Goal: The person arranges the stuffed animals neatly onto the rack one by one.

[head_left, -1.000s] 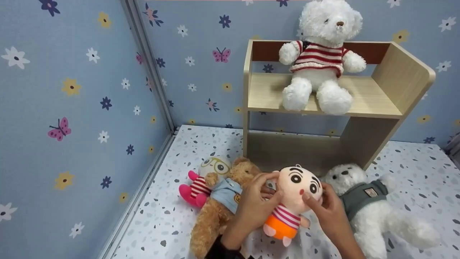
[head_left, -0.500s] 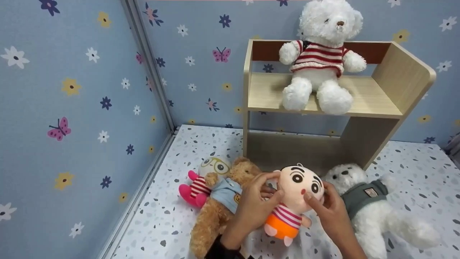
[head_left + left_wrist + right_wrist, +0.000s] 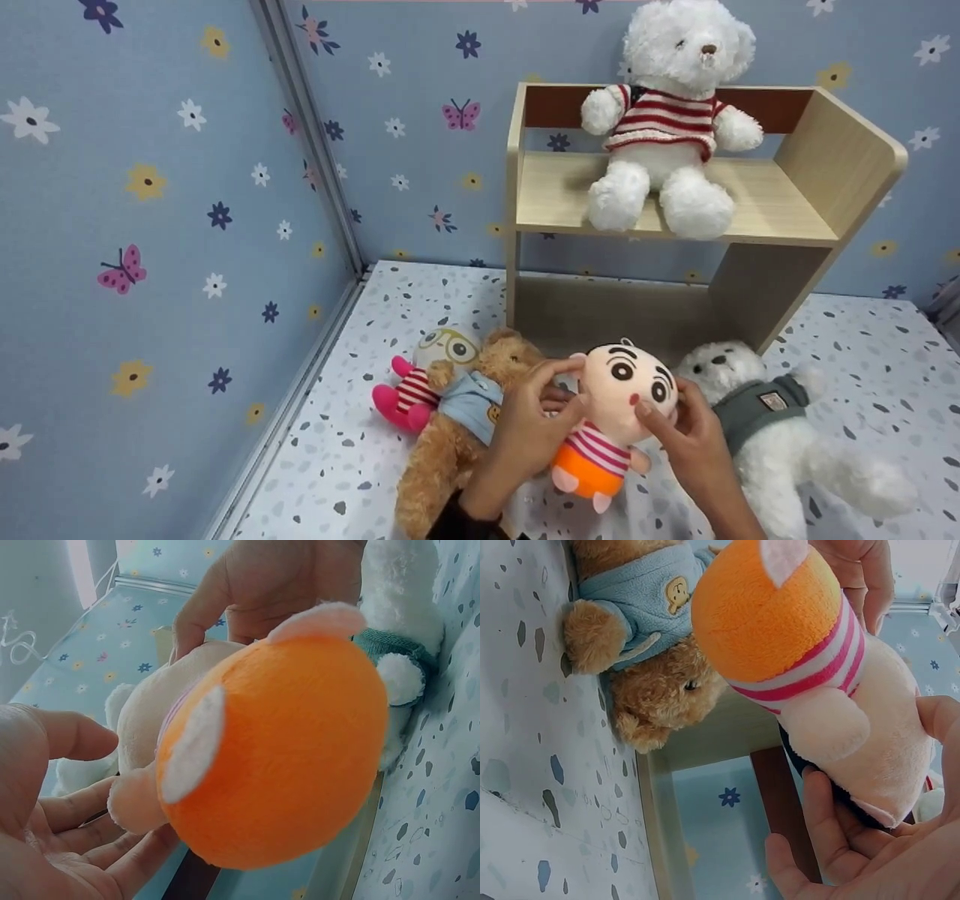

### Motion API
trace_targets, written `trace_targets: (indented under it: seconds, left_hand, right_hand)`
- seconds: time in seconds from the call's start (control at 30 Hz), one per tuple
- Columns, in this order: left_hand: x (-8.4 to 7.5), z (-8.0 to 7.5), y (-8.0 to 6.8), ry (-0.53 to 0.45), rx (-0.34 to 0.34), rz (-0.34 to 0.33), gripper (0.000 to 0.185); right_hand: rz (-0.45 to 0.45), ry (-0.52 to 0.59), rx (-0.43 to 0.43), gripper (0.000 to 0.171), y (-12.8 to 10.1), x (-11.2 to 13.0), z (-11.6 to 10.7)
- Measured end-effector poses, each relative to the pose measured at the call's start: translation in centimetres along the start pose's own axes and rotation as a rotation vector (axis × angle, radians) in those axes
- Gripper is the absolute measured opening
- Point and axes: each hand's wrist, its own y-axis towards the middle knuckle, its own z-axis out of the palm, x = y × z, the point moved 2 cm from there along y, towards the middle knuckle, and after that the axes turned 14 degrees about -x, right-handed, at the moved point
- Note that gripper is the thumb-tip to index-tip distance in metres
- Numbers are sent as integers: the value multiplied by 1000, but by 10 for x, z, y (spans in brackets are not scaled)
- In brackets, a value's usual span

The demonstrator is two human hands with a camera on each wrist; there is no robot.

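Cartoon-face doll [image 3: 613,416] — being held upright off the floor; left hand [image 3: 531,427] and right hand [image 3: 686,439] both curling fingers around its head.

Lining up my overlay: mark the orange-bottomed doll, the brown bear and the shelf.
orange-bottomed doll [image 3: 628,382], head view, on its face.
brown bear [image 3: 444,454], head view, on its body.
shelf [image 3: 780,211], head view, on the bare board.

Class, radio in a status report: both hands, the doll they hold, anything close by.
Left hand and right hand grip the cartoon boy doll by its head, lifted. Brown teddy bear lies left of it, white bear in grey vest right. Shelf behind, apart.
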Motion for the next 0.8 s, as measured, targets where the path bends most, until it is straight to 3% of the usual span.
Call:
trace_targets:
  seconds: [0.8]
  left_hand:
    - [-1,2,-1,-39,-5,10,38]
  right_hand:
    - [-15,-67,-16,50,0,5,-6]
